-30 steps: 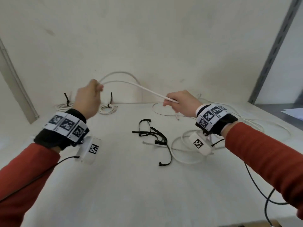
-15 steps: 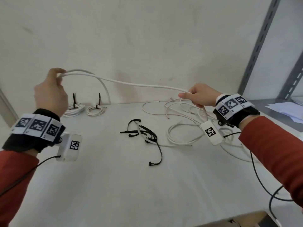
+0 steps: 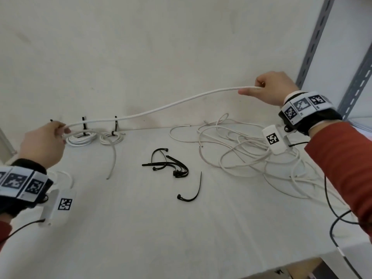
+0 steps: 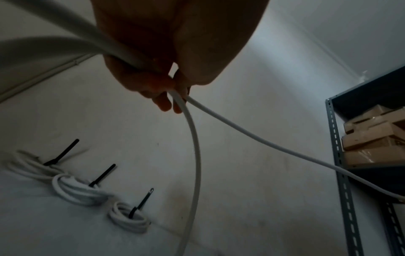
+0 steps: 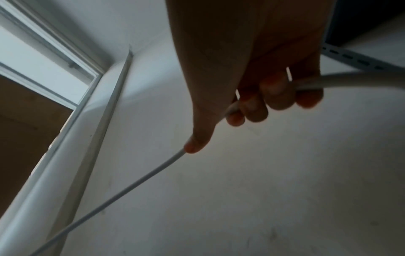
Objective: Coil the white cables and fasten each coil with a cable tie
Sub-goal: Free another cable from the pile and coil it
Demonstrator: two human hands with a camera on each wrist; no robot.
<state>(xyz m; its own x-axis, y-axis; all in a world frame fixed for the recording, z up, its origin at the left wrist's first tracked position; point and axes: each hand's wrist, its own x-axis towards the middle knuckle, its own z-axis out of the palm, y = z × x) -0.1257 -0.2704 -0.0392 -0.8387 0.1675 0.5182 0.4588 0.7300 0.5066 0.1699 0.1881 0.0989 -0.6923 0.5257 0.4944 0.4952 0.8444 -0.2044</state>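
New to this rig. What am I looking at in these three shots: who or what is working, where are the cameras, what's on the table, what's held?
No robot here: a person works with bare hands. The wide picture comes from a camera on their head; the two dark ones come from cameras strapped to each wrist, looking along the fingers. The checkered bands are wrist markers.

The left hand and the right hand each grip the same white cable, stretched between them above the white table.

On the table: three finished coils by the wall, each bound with a black tie; a heap of loose white cables on the right; spare black cable ties in the middle. A metal shelf rack stands at the right.
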